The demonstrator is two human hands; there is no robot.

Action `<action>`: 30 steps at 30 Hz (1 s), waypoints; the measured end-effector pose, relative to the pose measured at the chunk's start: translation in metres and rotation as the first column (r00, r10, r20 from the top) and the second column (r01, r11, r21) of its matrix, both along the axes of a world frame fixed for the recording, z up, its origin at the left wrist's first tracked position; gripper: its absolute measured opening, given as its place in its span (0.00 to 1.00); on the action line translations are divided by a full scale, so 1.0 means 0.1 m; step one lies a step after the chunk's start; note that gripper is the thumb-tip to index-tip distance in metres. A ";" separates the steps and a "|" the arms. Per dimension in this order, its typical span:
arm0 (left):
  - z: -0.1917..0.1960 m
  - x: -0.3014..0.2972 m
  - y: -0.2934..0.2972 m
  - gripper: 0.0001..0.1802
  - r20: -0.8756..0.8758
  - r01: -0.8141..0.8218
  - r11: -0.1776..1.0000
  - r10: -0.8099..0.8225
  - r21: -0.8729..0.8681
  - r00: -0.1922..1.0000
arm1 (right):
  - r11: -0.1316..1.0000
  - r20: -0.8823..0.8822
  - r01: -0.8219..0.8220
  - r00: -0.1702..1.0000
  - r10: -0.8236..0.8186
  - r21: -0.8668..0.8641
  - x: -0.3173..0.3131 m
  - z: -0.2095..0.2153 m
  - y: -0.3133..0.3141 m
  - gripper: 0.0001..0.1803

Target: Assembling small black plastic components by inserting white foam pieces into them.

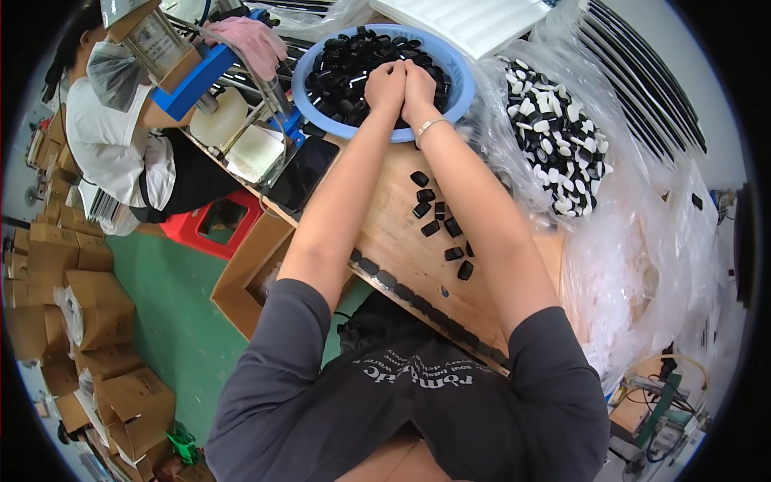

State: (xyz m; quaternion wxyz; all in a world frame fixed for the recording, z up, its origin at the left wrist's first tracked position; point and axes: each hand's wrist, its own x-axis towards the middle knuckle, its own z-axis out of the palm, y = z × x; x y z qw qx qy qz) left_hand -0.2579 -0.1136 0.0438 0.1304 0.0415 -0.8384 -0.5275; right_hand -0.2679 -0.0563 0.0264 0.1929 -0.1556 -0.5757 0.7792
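Both grips were curled shut, left hand and right hand pressed together over the black caps in the blue basin at upper centre of the frame, apparently to gather a handful, while loose caps lay on the wooden worktop below.

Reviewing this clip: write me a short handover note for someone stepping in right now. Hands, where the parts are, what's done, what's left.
Left hand and right hand: pressed together side by side over the blue basin, among the black caps; whether they grip any cannot be seen.
Parts: the basin is full of black caps. A few loose black caps lie on the wooden board, and a row of caps lines its near edge. A clear bag to the right holds black and white pieces.
Done: only those few caps are out on the board.
Left: judging by the full basin, most caps remain there.
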 end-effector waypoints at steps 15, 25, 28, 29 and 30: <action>-0.10 1.77 0.59 0.11 -0.417 0.421 0.747 -0.211 0.514 0.884 | 0.944 -0.379 0.237 0.915 -0.137 0.231 2.06 0.22 0.50 0.12; -0.65 1.94 0.65 0.13 -0.362 0.577 0.748 -0.465 0.327 0.808 | 0.701 -0.151 0.152 0.986 -0.064 0.697 2.51 -0.31 1.01 0.22; -0.71 1.90 0.44 0.15 -0.403 0.569 0.820 -0.498 0.071 0.768 | 0.524 -0.053 -0.031 0.988 0.144 0.851 2.82 -0.15 1.31 0.22; -0.65 1.96 0.39 0.15 -0.413 0.559 0.829 -0.513 -0.010 0.753 | 0.480 -0.114 0.009 0.975 0.190 0.877 2.94 -0.13 1.43 0.20; -0.60 2.01 0.29 0.14 -0.422 0.535 0.840 -0.519 -0.090 0.743 | 0.479 -0.117 0.016 0.976 0.183 0.877 3.10 -0.06 1.51 0.20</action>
